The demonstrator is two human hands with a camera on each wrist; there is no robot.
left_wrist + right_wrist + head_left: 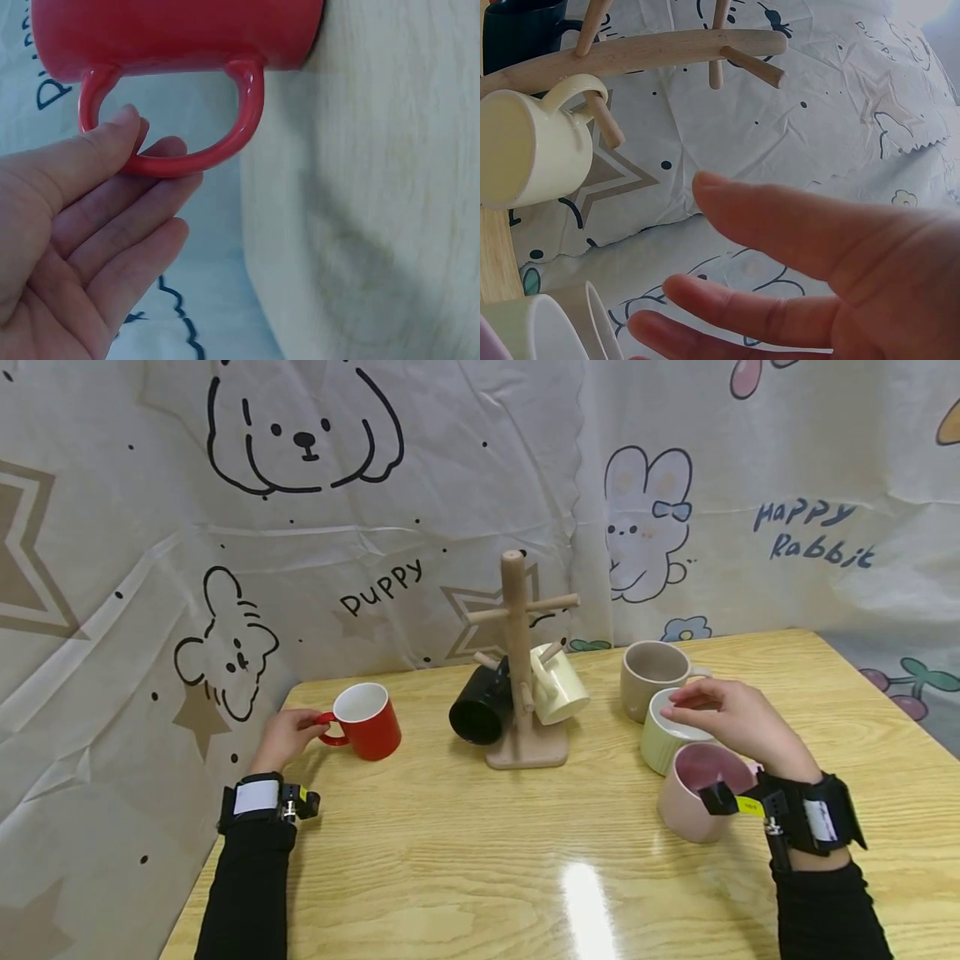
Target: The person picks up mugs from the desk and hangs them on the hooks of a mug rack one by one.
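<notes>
At the left of the table, a red mug [367, 722] with a white inside has its handle toward my left hand [287, 737]. In the left wrist view, the thumb and fingers of that hand [97, 217] pinch the red handle [244, 124]. My right hand [731, 722] hovers over a pale green ribbed mug [660, 739], its thumb and fingers apart with nothing between them. A pink mug [686, 806] stands in front of it and a grey-beige mug [648, 677] behind. The right wrist view shows the same loose hand [795, 255].
A wooden mug tree [517, 635] stands mid-table. On its lower pegs hang a black mug [480, 706] at left and a cream mug [562, 685] at right, both tilted. The upper pegs stick out bare. A printed cloth [480, 468] hangs behind the wooden table [450, 843].
</notes>
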